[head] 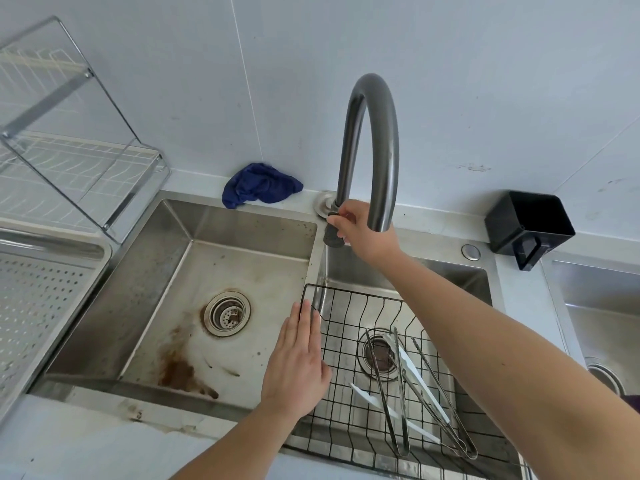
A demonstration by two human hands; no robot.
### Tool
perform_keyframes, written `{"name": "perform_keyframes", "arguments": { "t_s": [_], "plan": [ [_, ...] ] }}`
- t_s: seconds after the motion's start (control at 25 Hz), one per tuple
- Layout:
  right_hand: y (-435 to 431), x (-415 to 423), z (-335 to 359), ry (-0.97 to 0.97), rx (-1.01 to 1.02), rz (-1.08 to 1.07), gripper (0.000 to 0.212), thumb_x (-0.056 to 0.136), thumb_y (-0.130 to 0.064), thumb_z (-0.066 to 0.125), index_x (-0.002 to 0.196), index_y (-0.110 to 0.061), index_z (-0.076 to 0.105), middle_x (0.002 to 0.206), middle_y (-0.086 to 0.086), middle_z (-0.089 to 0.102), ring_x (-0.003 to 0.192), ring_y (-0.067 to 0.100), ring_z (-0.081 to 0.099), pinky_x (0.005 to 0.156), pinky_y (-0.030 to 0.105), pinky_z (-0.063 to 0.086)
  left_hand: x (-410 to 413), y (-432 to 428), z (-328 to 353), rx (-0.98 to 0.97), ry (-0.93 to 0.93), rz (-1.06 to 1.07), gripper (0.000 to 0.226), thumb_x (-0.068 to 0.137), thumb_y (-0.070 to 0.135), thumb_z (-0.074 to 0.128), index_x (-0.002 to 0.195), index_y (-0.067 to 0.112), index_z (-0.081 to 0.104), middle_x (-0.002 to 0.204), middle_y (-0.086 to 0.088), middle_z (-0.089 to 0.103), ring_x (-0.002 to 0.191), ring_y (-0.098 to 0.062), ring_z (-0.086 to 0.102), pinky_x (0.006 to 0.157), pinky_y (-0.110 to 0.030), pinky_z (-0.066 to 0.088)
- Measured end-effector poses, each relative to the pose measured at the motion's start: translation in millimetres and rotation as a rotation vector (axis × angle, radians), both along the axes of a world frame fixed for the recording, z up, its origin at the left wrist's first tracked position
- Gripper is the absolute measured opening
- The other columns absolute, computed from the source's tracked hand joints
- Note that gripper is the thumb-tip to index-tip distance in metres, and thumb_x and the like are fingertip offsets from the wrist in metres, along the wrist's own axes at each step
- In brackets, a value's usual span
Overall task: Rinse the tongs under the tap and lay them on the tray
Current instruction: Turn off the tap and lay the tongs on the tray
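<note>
Several metal and white tongs (412, 386) lie in a black wire basket (346, 306) set in the right sink basin. My right hand (367, 233) reaches back to the dark curved tap (372, 140) and grips its handle (333, 233) near the base. My left hand (298, 362) rests flat with straight fingers on the basket's left rim, by the divider between the two basins. No water shows at the spout. A perforated steel tray (45, 299) sits at the left edge of the counter.
The left basin (214, 271) is stained with rust around its drain (227, 313). A blue cloth (259, 185) lies behind it. A wire dish rack (69, 133) stands at the far left, a black container (530, 226) at the back right, another sink (602, 306) further right.
</note>
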State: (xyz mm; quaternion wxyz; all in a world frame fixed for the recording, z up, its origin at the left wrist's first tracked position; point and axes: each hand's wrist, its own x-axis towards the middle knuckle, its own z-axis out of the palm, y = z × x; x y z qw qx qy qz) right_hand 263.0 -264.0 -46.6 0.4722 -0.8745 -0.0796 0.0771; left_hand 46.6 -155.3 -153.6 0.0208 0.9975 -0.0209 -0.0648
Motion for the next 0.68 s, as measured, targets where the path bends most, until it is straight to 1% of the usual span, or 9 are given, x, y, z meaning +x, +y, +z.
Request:
{"name": "perform_keyframes", "arguments": {
  "t_s": [0.12, 0.24, 0.28, 0.32, 0.4, 0.44, 0.52, 0.6, 0.68],
  "plan": [
    [0.4, -5.6, 4.5, 0.019, 0.012, -0.016, 0.02, 0.092, -0.025, 0.07, 0.088, -0.006, 0.067, 0.071, 0.0, 0.066, 0.059, 0.006, 0.058, 0.054, 0.016, 0.053, -0.5, 0.1, -1.1, -0.013, -0.006, 0.002, 0.084, 0.088, 0.04, 0.037, 0.157, -0.001, 0.01, 0.166, -0.024, -0.001, 0.155, -0.037, -0.004, 0.124, -0.05, 0.02],
    [-7.1, -19.3, 12.5, -0.004, -0.054, -0.008, 0.022, 0.094, -0.026, 0.066, 0.099, -0.005, 0.068, 0.08, 0.008, 0.071, 0.073, 0.022, 0.068, 0.071, 0.039, 0.061, -0.5, 1.0, -1.2, -0.032, -0.009, 0.006, 0.083, 0.09, 0.037, 0.041, 0.157, -0.001, 0.011, 0.167, -0.024, -0.001, 0.155, -0.037, -0.005, 0.124, -0.05, 0.02],
    [-15.7, -28.8, 13.9, -0.019, -0.088, -0.007, 0.021, 0.095, -0.028, 0.065, 0.102, -0.008, 0.068, 0.083, 0.01, 0.073, 0.077, 0.027, 0.07, 0.073, 0.04, 0.059, -0.1, 0.9, 0.1, -0.033, -0.005, 0.008, 0.083, 0.09, 0.037, 0.041, 0.157, -0.001, 0.011, 0.167, -0.024, -0.001, 0.155, -0.036, -0.005, 0.124, -0.05, 0.019],
    [-27.8, -41.4, 13.8, -0.034, -0.116, -0.01, 0.02, 0.095, -0.029, 0.065, 0.103, -0.011, 0.069, 0.084, 0.008, 0.074, 0.079, 0.026, 0.07, 0.074, 0.039, 0.058, 0.6, 0.4, 1.4, -0.034, -0.001, 0.01, 0.083, 0.09, 0.037, 0.042, 0.157, -0.001, 0.012, 0.167, -0.024, -0.001, 0.155, -0.036, -0.005, 0.124, -0.05, 0.018],
    [-60.5, -74.1, 7.2, -0.037, -0.15, -0.028, 0.015, 0.095, -0.028, 0.065, 0.104, -0.018, 0.071, 0.082, -0.005, 0.072, 0.077, 0.017, 0.067, 0.074, 0.033, 0.057, 0.1, -0.6, 4.7, -0.037, 0.004, 0.009, 0.083, 0.089, 0.036, 0.044, 0.157, -0.001, 0.015, 0.167, -0.024, 0.001, 0.155, -0.036, -0.003, 0.125, -0.051, 0.017],
    [-79.0, -92.9, 1.2, -0.014, -0.166, -0.043, 0.012, 0.095, -0.027, 0.065, 0.102, -0.02, 0.072, 0.08, -0.012, 0.069, 0.075, 0.014, 0.066, 0.073, 0.031, 0.056, -0.8, -1.2, 6.2, -0.041, 0.008, 0.006, 0.083, 0.088, 0.036, 0.047, 0.156, -0.001, 0.017, 0.166, -0.025, 0.004, 0.155, -0.037, 0.0, 0.125, -0.051, 0.017],
    [-114.3, -129.3, -14.5, 0.071, -0.223, -0.091, 0.008, 0.095, -0.027, 0.065, 0.097, -0.023, 0.072, 0.075, -0.014, 0.066, 0.073, 0.011, 0.066, 0.068, 0.028, 0.054, -3.0, -0.5, 9.8, -0.055, -0.012, -0.001, 0.081, 0.087, 0.034, 0.055, 0.154, -0.001, 0.027, 0.165, -0.027, 0.013, 0.154, -0.039, 0.008, 0.124, -0.054, 0.019],
    [-144.3, -157.2, -33.5, 0.146, -0.316, -0.16, 0.006, 0.095, -0.028, 0.065, 0.093, -0.026, 0.07, 0.074, -0.014, 0.065, 0.073, 0.011, 0.065, 0.061, 0.023, 0.047, -4.2, -0.7, 13.8, -0.074, -0.107, -0.033, 0.072, 0.084, 0.028, 0.065, 0.147, 0.001, 0.042, 0.159, -0.029, 0.031, 0.15, -0.043, 0.023, 0.122, -0.056, 0.024],
    [-166.8, -178.7, -51.3, 0.201, -0.438, -0.18, 0.011, 0.095, -0.028, 0.063, 0.101, -0.024, 0.071, 0.081, -0.012, 0.069, 0.078, 0.012, 0.064, 0.061, 0.022, 0.044, -6.8, -12.5, 17.4, -0.141, -0.21, -0.099, 0.049, 0.082, 0.021, 0.07, 0.128, 0.006, 0.062, 0.136, -0.022, 0.056, 0.134, -0.04, 0.047, 0.116, -0.052, 0.037]
  ]
}}
